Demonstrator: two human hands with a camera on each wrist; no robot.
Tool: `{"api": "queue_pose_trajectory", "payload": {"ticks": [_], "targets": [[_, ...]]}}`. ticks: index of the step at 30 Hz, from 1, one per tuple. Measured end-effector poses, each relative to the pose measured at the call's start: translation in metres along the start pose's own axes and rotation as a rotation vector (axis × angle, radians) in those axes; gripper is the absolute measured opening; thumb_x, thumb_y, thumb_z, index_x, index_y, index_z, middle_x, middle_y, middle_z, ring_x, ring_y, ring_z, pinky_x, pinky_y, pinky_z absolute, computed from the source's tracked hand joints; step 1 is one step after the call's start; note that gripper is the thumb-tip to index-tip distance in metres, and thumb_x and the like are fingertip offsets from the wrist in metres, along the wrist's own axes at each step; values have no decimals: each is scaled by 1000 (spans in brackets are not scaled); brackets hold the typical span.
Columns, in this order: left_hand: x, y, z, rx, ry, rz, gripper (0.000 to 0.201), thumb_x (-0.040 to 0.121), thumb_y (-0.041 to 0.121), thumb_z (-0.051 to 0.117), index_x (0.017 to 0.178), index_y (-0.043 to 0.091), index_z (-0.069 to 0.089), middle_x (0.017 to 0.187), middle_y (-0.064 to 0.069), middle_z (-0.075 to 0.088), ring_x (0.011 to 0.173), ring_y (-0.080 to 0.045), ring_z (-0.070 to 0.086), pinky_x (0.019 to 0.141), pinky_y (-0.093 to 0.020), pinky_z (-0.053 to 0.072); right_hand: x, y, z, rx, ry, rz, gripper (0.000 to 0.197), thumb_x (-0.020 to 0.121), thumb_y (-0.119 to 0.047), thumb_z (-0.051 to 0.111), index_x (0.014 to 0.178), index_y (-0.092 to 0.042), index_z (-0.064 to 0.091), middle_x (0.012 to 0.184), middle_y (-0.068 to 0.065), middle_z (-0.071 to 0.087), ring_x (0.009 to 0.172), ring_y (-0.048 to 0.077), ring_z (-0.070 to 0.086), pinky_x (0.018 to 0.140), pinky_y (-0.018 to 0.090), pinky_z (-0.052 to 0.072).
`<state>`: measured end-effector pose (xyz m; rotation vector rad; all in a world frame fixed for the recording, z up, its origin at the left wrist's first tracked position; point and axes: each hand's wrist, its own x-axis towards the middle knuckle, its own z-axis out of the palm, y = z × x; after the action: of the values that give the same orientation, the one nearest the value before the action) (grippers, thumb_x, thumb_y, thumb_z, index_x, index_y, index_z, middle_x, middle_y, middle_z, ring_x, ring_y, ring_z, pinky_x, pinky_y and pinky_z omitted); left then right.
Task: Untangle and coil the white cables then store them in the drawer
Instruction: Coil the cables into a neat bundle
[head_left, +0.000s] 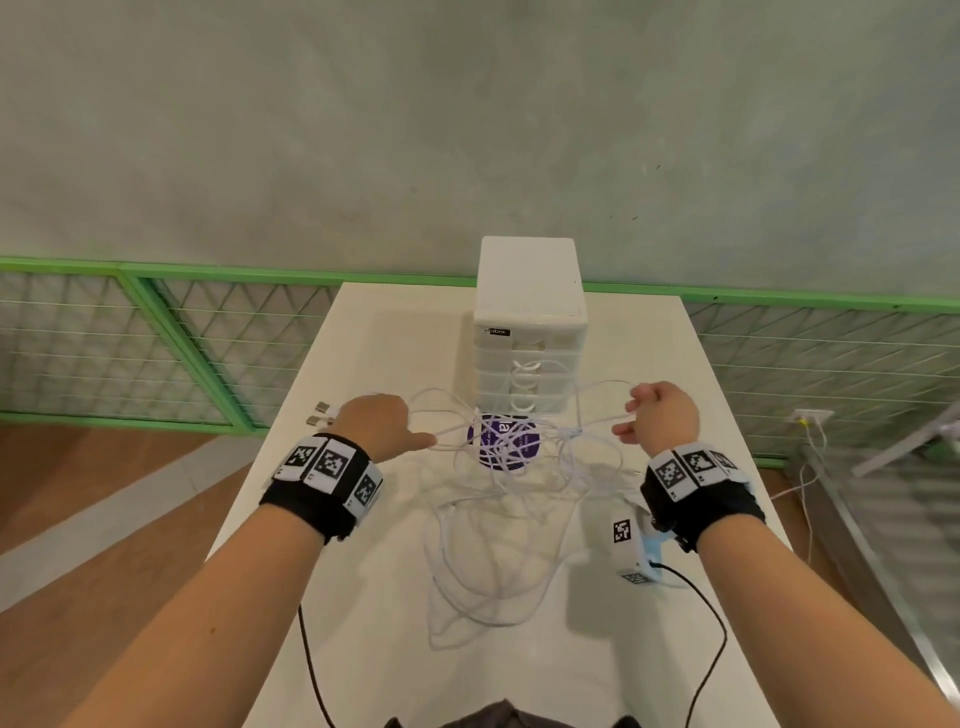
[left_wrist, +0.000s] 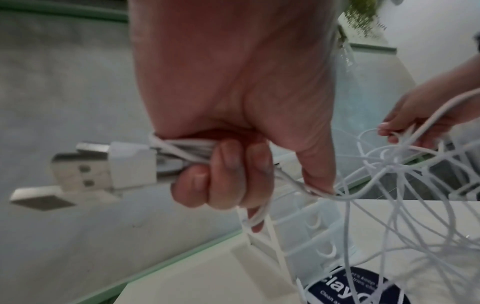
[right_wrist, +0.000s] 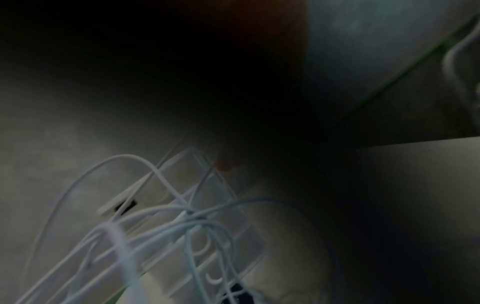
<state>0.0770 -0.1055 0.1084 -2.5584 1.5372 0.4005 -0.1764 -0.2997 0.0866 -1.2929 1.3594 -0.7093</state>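
My left hand (head_left: 375, 425) is curled tight around a bunch of white cables (head_left: 498, 499), and their metal plugs (left_wrist: 85, 164) stick out on the left. My right hand (head_left: 661, 415) pinches other strands with bent fingers. Between my hands the cables hang in a messy tangle down to the white table (head_left: 395, 649). The drawer box (head_left: 529, 332) stands just past the tangle, all drawers closed.

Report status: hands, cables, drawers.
Left hand grips cable ends, plugs sticking out. Right hand pinches a strand. White cables knotted between both hands, slack on table. Drawer unit shut behind.
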Motion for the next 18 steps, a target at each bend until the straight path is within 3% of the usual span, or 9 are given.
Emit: {"api": "queue_pose_trajectory", "payload": {"ticks": [2,5,6,8,11,14,16,18], "targets": [[1,-5,4,-5,26,-1,57,87,59,48,89,4,62,89,-9,62,82,-25,57,71,-33,43,7,8,-12,38,79,138,23,94,-2,30,107,-4,49,102,19,57,53,28,63,54,29,53],[2,-3,3,-1,96,50,54,86,61,48,62,14,38,70,-1,45,72,-22,48,65,-30,34,0,22,-17,-304,27,176,28,93,-10,43,118,0,54,121,20,60,103,33,62,84,34,52],[1,1,1,15,131,78,55,85,61,49,60,15,34,67,2,41,71,-21,47,64,-29,32,-7,23,-13,-440,27,203,30,94,-13,44,119,0,54,125,18,59,113,31,58,91,34,47],[1,10,-3,51,205,158,55,82,61,53,63,12,39,67,2,43,73,-20,48,65,-27,32,-11,21,-4,-622,80,183,30,93,-10,44,118,4,52,127,21,55,117,34,53,95,37,42],[2,25,-11,32,287,253,51,79,58,59,67,10,46,84,-5,62,83,-23,57,70,-29,41,-18,4,7,-711,19,-102,42,94,-12,41,134,-1,37,137,23,42,124,37,44,101,41,37],[3,34,-20,-21,344,284,49,79,57,59,71,9,52,89,-6,65,92,-25,60,75,-31,41,-47,-30,20,-602,-300,-457,49,96,-40,39,140,-17,37,144,8,42,131,24,40,108,38,29],[3,38,-28,-86,386,291,50,79,57,60,72,7,56,93,-6,68,94,-25,60,78,-32,42,-63,-44,30,-669,-533,-546,64,87,-55,47,142,-25,33,149,-1,36,135,17,35,111,38,27],[1,41,-38,-150,462,305,49,78,55,62,71,7,57,98,-4,71,94,-23,61,81,-35,46,-66,-37,43,-886,-601,-588,85,76,-63,58,145,-29,22,152,-3,31,137,19,33,112,43,28]]}}
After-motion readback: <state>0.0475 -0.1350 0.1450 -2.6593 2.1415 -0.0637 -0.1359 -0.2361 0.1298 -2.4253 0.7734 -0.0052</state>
